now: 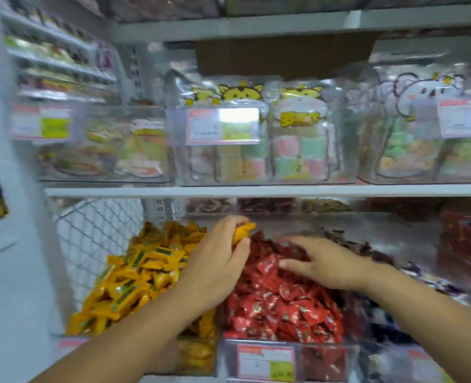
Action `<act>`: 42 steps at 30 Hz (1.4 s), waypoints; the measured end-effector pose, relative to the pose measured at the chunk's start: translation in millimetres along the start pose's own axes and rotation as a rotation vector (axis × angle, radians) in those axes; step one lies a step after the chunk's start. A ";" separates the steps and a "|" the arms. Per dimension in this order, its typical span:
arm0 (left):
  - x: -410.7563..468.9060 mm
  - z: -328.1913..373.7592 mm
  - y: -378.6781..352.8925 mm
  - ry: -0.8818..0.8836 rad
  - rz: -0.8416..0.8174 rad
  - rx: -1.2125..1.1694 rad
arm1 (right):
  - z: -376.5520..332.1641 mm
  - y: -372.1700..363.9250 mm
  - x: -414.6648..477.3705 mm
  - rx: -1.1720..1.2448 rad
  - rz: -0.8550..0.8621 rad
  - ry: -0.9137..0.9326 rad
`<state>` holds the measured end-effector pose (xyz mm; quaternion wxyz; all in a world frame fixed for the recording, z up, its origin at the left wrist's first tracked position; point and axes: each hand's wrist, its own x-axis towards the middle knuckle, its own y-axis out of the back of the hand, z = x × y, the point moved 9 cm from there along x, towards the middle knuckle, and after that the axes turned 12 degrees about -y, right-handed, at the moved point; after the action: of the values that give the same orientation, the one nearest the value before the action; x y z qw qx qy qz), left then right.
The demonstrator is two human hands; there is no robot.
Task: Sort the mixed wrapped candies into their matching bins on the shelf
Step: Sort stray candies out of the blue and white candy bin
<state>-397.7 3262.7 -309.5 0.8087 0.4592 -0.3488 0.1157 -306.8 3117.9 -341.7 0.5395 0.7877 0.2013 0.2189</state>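
Head camera looks down on a shelf of clear bins. The left hand (220, 255) has its fingers and thumb curled round a single yellow candy (242, 233), held just above the back left corner of the red candies (284, 305), close to the line where their bin (322, 360) meets the yellow bin (195, 355). The right hand (322, 264) lies on the red heap with fingers spread and nearly straight, and grips nothing that I can see. The step in hand appears to be lifting a stray yellow piece out of the red bin. The next move likely calls for a short carry to the left, over the dividing wall, and a release onto the yellow heap (134, 277), while the right hand combs the red pile for other strays.
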 end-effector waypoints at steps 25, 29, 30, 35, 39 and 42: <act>9.6 30.3 -50.5 -0.172 -0.371 0.095 | 88.2 68.1 -68.9 0.225 -0.136 -0.293; 3.1 90.0 -117.0 -0.345 -0.522 0.090 | 100.7 14.0 -88.0 0.042 -0.504 -0.258; 4.4 93.5 -128.0 -0.353 -0.544 0.098 | 104.7 1.3 -85.2 -0.021 -0.527 -0.246; 11.6 81.9 -148.3 -0.403 -0.534 0.054 | 154.6 -9.7 -34.7 -0.232 -0.275 -0.256; 11.7 80.8 -149.6 -0.415 -0.490 0.018 | 184.0 27.4 -17.2 -0.185 -0.063 -0.312; 10.1 81.7 -149.3 -0.412 -0.473 0.010 | 184.6 58.5 -31.8 -0.252 -0.001 -0.339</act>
<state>-351.9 3111.7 -374.2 0.7234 0.5454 -0.3881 -0.1693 -224.5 2940.0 -350.4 0.6599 0.7395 0.0793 0.1063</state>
